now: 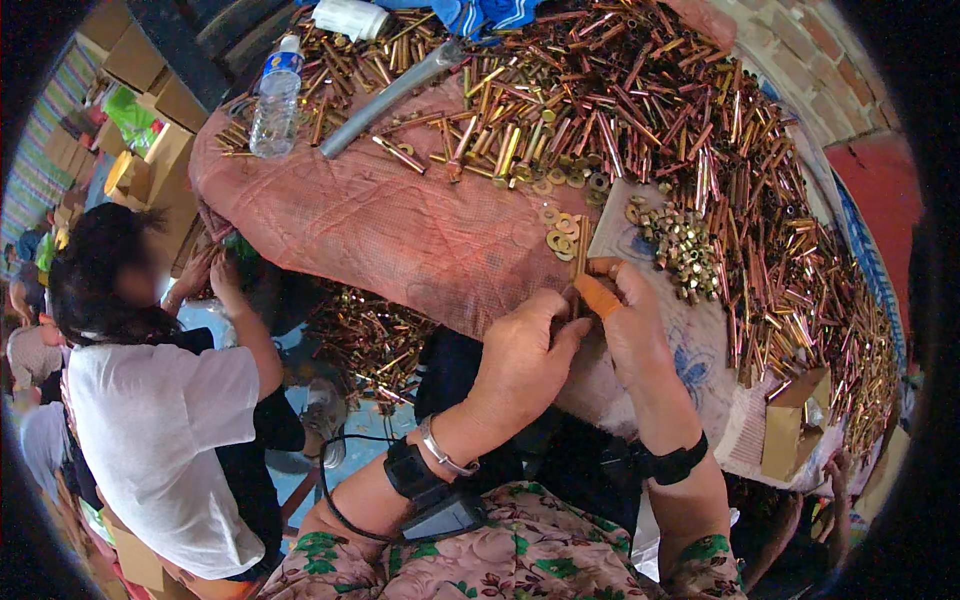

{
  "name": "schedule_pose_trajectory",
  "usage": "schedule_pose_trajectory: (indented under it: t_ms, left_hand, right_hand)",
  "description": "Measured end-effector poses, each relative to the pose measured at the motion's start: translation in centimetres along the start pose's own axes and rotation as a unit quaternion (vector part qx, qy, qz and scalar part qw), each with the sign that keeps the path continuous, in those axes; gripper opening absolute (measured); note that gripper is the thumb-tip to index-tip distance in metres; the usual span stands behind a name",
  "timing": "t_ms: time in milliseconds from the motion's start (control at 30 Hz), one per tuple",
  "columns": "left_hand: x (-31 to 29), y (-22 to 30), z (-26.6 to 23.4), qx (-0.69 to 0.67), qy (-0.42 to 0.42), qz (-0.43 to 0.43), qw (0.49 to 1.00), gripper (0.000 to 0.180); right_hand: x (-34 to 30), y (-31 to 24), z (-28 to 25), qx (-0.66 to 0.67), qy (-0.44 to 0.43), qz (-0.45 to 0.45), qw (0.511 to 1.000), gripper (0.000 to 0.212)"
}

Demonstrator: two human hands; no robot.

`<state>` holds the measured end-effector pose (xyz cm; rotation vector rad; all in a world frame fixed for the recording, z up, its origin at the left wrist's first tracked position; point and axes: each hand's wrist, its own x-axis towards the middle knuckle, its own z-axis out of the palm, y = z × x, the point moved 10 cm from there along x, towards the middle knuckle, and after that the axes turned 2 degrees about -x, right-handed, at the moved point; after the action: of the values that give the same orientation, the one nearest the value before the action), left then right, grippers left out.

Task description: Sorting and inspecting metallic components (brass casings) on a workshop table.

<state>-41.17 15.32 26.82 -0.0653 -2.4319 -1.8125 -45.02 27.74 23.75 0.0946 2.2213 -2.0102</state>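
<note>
Slip risk

I see the right hand (632, 315) pinching a gold-coloured rod (581, 257); whether the left hand (525, 350) grips too, I can't tell. The orange thumb wrap (597, 297) could dull that pinch, dropping it among washers (563, 232) beyond

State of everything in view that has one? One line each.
Left hand: fingers bent, grip hidden
Right hand: fingers bent beside gold rod, grip unclear
Gold rod: between the hands' fingertips
Washers: loose, some overlapping
Nuts: heaped
Metal rods: heaped, loose
Bottle: capped
Grey tube: lying
Cardboard box: open
</note>
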Motion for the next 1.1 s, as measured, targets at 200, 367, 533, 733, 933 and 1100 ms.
schedule_pose_trajectory:
  t_ms: [200,367,533,733,933,1100]
  left_hand:
    - [4.7,0.5,-2.1,0.113,0.091,0.114,0.983,0.012]
    - [8.9,-0.9,-0.9,0.270,0.089,0.089,0.955,0.014]
    - [9.9,-1.9,0.1,0.324,0.078,0.039,0.942,0.014]
    - [9.1,-1.7,-1.9,0.181,0.113,0.097,0.972,0.013]
    - [7.8,-3.9,-2.3,-0.109,0.062,-0.073,0.989,0.005]
    - [5.7,-0.1,-3.9,0.047,0.143,0.085,0.985,0.009]
  right_hand:
    - [0.0,0.4,-2.7,0.099,0.115,0.036,0.988,0.017]
    - [0.4,0.5,-2.1,0.051,0.071,0.057,0.995,0.015]
    - [0.1,0.6,-1.8,0.086,0.057,0.084,0.991,0.014]
    - [0.1,0.0,-1.6,-0.018,0.036,0.003,0.999,0.014]
    - [-0.5,-1.8,-1.1,-0.177,0.053,-0.110,0.977,0.015]
    - [-1.0,-2.6,-0.7,-0.237,0.069,-0.127,0.961,0.018]
